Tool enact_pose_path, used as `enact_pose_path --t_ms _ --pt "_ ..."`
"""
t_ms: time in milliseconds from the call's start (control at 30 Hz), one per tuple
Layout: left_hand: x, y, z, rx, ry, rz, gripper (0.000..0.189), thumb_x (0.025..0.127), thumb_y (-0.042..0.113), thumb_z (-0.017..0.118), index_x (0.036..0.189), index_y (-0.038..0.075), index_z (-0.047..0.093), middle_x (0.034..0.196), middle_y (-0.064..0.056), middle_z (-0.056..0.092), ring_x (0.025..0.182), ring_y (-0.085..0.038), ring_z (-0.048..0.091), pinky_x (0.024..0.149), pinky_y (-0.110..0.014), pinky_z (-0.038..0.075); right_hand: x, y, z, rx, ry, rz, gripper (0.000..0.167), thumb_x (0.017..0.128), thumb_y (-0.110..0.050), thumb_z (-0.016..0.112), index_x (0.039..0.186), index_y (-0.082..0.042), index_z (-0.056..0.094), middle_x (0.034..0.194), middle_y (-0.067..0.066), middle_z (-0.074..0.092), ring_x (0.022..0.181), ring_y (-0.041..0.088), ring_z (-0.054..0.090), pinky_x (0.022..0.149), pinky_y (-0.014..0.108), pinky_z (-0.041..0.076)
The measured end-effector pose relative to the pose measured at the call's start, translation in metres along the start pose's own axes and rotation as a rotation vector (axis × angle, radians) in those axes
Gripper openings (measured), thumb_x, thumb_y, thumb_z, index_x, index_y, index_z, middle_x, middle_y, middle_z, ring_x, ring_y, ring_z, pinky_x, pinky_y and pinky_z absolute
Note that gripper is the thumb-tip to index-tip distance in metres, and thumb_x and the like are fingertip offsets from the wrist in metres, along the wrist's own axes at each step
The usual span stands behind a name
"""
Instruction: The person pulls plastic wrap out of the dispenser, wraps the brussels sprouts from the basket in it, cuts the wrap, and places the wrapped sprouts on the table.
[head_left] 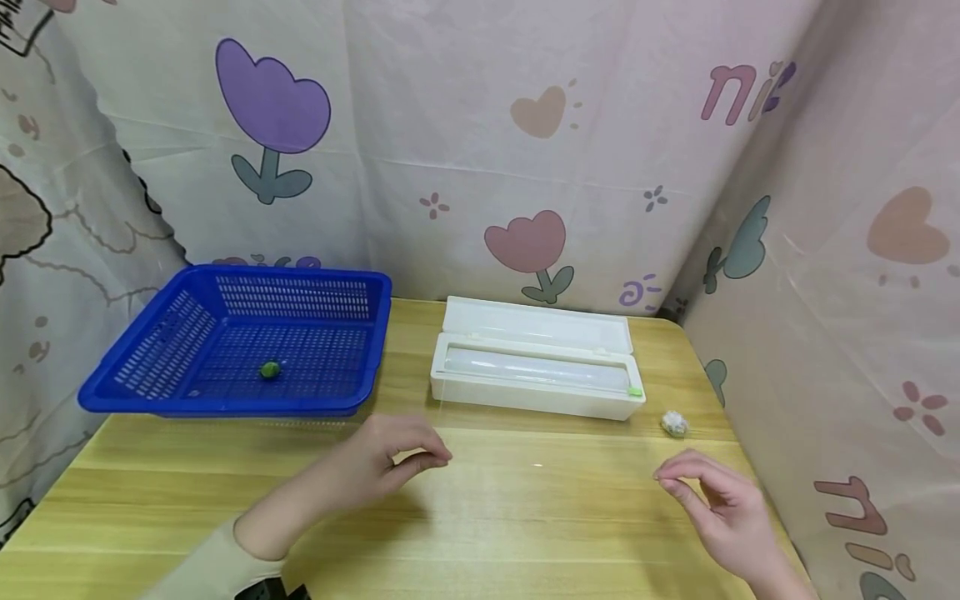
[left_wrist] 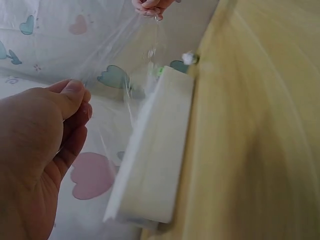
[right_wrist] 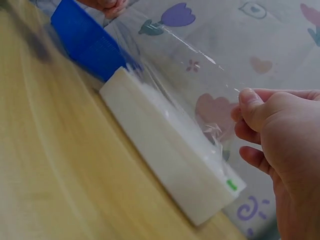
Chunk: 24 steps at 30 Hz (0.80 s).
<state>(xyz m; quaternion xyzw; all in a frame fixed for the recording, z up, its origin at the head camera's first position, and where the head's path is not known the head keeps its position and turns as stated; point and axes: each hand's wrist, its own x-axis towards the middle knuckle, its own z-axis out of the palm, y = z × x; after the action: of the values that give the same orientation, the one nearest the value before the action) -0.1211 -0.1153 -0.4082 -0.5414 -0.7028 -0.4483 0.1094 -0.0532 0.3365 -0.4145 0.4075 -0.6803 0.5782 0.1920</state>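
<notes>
A sheet of clear plastic wrap [right_wrist: 185, 42] stretches between both hands, its glossy edge showing in the wrist views. My left hand [head_left: 393, 457] pinches one corner between thumb and fingers. On the other side, my right hand [head_left: 716, 504] pinches the opposite corner the same way. Behind the hands stands a white plastic wrap dispenser box [head_left: 536, 398] with its lid [head_left: 536, 323] raised and a clear roll [head_left: 532, 367] inside. In both wrist views the wrap runs down toward the box. A green slider [head_left: 635, 392] sits at the box's right end.
A blue plastic basket [head_left: 367, 379] stands at the back left, holding a small round green item [head_left: 270, 369]. Right of the box lies a small wrapped lump [head_left: 674, 423] on the wooden table [head_left: 540, 533]. Patterned curtains [head_left: 420, 100] close off the back and sides.
</notes>
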Motion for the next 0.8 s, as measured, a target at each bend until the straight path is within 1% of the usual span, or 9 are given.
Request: enact_pose_path --t_ms 67,167,233,333,400,467,567,667,800 --pt "-0.004 -0.002 0.003 0.007 -0.015 0.003 0.033 0.088 -0.008 0.080 0.110 0.017 0.074 0.102 0.006 0.074 0.090 -0.007 0.069 0.081 -0.019 0.055 -0.006 0.002 0.002 -0.011 -0.013 0.016 0.010 0.095 0.021 0.064 0.104 0.018 0.067 0.102 0.019 0.072 0.099 0.020 0.068 0.092 0.023 0.055" --pt "-0.011 -0.004 0.007 0.017 -0.038 -0.004 0.033 0.088 -0.007 0.081 0.110 0.018 0.074 0.102 0.008 0.073 0.090 -0.005 0.068 0.080 -0.018 0.055 -0.017 0.006 0.005 -0.036 -0.031 0.040 0.014 0.093 0.022 0.065 0.106 0.016 0.068 0.103 0.018 0.072 0.099 0.019 0.068 0.091 0.023 0.056" --pt "-0.015 -0.004 0.009 0.023 -0.063 -0.039 0.031 0.090 -0.005 0.081 0.109 0.019 0.075 0.102 0.010 0.072 0.091 -0.003 0.067 0.082 -0.018 0.054 -0.026 0.010 0.007 -0.057 -0.042 0.063 0.020 0.091 0.024 0.066 0.107 0.013 0.070 0.103 0.018 0.072 0.099 0.019 0.069 0.090 0.023 0.056" --pt "-0.021 -0.006 0.013 0.039 -0.097 -0.062 0.029 0.091 -0.004 0.080 0.108 0.019 0.075 0.102 0.011 0.071 0.092 -0.002 0.067 0.083 -0.017 0.054 -0.038 0.014 0.008 -0.106 -0.057 0.102 0.032 0.085 0.029 0.066 0.109 0.008 0.071 0.103 0.016 0.072 0.098 0.018 0.069 0.090 0.023 0.056" --pt "-0.023 -0.007 0.016 0.054 -0.114 -0.067 0.027 0.092 -0.004 0.079 0.107 0.018 0.075 0.101 0.011 0.071 0.093 -0.001 0.066 0.085 -0.017 0.054 -0.044 0.016 0.010 -0.153 -0.064 0.122 0.042 0.079 0.033 0.066 0.110 0.005 0.072 0.103 0.014 0.072 0.097 0.017 0.069 0.090 0.022 0.056" --pt "-0.026 -0.009 0.019 0.076 -0.123 -0.046 0.026 0.091 -0.005 0.079 0.106 0.016 0.075 0.100 0.010 0.071 0.092 -0.002 0.066 0.085 -0.016 0.053 -0.049 0.017 0.012 -0.205 -0.067 0.137 0.050 0.073 0.036 0.066 0.109 0.002 0.074 0.102 0.012 0.073 0.095 0.016 0.069 0.089 0.021 0.056" --pt "-0.031 -0.011 0.022 0.102 -0.147 -0.051 0.023 0.091 -0.005 0.078 0.103 0.014 0.075 0.099 0.009 0.070 0.093 -0.002 0.065 0.086 -0.015 0.052 -0.054 0.019 0.015 -0.276 -0.073 0.161 0.057 0.068 0.037 0.068 0.108 -0.003 0.075 0.100 0.009 0.073 0.092 0.015 0.070 0.088 0.020 0.055" --pt "-0.036 -0.012 0.025 0.124 -0.176 -0.071 0.020 0.092 -0.004 0.078 0.102 0.013 0.075 0.100 0.010 0.069 0.093 -0.001 0.064 0.086 -0.014 0.052 -0.058 0.021 0.018 -0.309 -0.076 0.184 0.055 0.070 0.034 0.071 0.108 -0.006 0.076 0.099 0.008 0.074 0.090 0.018 0.071 0.088 0.019 0.055" --pt "-0.041 -0.014 0.027 0.153 -0.199 -0.100 0.018 0.093 -0.002 0.078 0.102 0.014 0.075 0.102 0.011 0.068 0.095 0.000 0.063 0.088 -0.013 0.050 -0.061 0.025 0.020 -0.339 -0.087 0.188 0.035 0.084 0.019 0.075 0.107 -0.008 0.077 0.098 0.009 0.074 0.086 0.023 0.071 0.089 0.018 0.054"
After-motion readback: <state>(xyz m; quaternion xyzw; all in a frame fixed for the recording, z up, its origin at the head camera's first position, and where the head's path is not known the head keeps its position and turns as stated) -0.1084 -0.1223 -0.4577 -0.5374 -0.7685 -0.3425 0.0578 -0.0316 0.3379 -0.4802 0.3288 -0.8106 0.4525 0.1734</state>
